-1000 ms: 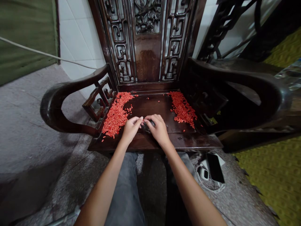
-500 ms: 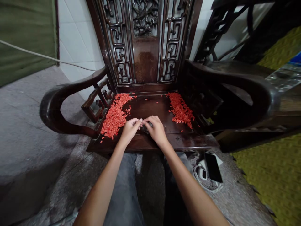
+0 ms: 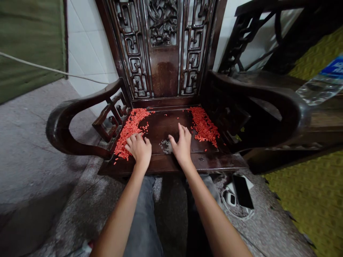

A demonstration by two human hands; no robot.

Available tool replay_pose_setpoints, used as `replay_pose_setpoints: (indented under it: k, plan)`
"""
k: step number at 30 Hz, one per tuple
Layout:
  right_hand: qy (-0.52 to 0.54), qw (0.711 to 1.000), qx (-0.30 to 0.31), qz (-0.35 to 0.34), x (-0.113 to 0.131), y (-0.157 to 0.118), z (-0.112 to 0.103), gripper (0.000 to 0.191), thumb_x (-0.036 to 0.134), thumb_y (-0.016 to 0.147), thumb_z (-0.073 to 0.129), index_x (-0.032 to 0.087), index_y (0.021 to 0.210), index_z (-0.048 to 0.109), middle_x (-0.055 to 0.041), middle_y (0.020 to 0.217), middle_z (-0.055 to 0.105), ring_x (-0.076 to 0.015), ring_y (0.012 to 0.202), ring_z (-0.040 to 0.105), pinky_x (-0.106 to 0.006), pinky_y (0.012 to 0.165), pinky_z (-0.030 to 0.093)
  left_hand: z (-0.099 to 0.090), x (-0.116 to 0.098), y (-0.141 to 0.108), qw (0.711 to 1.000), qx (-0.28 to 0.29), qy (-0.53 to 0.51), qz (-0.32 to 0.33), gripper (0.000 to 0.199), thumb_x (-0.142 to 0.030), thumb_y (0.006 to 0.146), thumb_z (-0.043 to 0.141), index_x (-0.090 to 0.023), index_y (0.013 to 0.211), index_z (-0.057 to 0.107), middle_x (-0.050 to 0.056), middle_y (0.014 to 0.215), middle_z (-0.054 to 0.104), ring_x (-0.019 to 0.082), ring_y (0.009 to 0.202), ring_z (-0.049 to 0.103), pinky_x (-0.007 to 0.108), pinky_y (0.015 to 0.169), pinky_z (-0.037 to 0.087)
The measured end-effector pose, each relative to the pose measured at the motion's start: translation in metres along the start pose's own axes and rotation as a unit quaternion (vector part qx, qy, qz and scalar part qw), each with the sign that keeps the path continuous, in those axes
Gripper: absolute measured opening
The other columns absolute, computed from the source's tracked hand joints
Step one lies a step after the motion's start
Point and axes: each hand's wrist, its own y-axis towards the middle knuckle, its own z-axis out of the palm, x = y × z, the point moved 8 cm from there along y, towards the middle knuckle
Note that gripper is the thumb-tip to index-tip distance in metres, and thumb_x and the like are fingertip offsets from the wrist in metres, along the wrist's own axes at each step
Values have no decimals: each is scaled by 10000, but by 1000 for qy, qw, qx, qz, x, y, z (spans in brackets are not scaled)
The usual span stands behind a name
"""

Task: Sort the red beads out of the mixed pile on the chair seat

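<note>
At the far left hangs a green cloth (image 3: 26,43), with a pale cord (image 3: 40,64) running across it toward a white tile wall (image 3: 88,53), above a grey concrete floor (image 3: 34,142). Facing the person stands a dark carved wooden chair (image 3: 163,71). A band of small red pellets (image 3: 130,132) lies along the left side of its seat, and the left hand (image 3: 138,150) rests on them, open with its fingers spread, touching the pile's near end. Mid-seat, on bare wood, is a pale crumbly patch (image 3: 166,146), just beside the right hand (image 3: 183,144), which is also open, fingers spread, and touches no pellets. A 2nd band of red pellets (image 3: 203,126) lies along the seat's right side. Below the seat are grey jeans (image 3: 142,214). Further right, a black phone (image 3: 242,191) lies on the floor, a plastic bottle (image 3: 321,80) with a blue label shows above the right armrest, and a yellow-green mat (image 3: 313,203) covers the ground.
</note>
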Motion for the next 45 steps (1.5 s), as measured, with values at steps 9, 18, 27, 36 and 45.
replay_pose_setpoints:
  k: [9, 18, 27, 36, 45]
  plan:
    - [-113, 988, 103, 19, 0, -6, 26, 565, 409, 966, 614, 144, 1450, 491, -236, 1636, 294, -407, 1554, 143, -659, 1197, 187, 18, 9, 19, 989, 29, 127, 75, 292, -309, 930, 488, -119, 1029, 686, 232, 1087, 669, 409, 1076, 517, 533, 920, 340]
    - [-140, 983, 119, -28, 16, -11, 22, 253, 364, 979, 617, 163, 1131, 625, -220, 1474, 493, -405, 1527, 201, -703, 1180, 152, 24, 14, 31, 986, 71, 68, 133, 312, -301, 1005, 409, -162, 1007, 688, 197, 1033, 713, 381, 1040, 562, 477, 920, 321]
    - [-131, 979, 149, -37, 13, -11, 32, 169, 275, 1021, 537, 163, 1051, 659, -196, 1415, 558, -385, 1510, 266, -715, 1174, 176, 22, 7, 25, 980, 85, -71, 167, 287, -445, 1010, 507, -239, 910, 681, 108, 938, 744, 307, 921, 645, 402, 868, 345]
    - [-60, 995, 79, -19, 4, -2, 20, 264, 323, 1067, 435, 174, 979, 634, -133, 1058, 670, -278, 1094, 583, -499, 1083, 381, 9, 12, 28, 987, 29, -77, 136, 295, -468, 1012, 504, -235, 910, 653, 108, 976, 730, 300, 948, 642, 381, 886, 390]
    - [193, 979, 51, 28, 2, 1, 8, 347, 443, 1033, 467, 214, 854, 655, -35, 877, 704, -205, 867, 614, -292, 809, 448, 4, 14, 28, 919, 56, -388, 33, 328, -529, 973, 547, -225, 856, 589, -12, 696, 600, 156, 656, 574, 258, 658, 431]
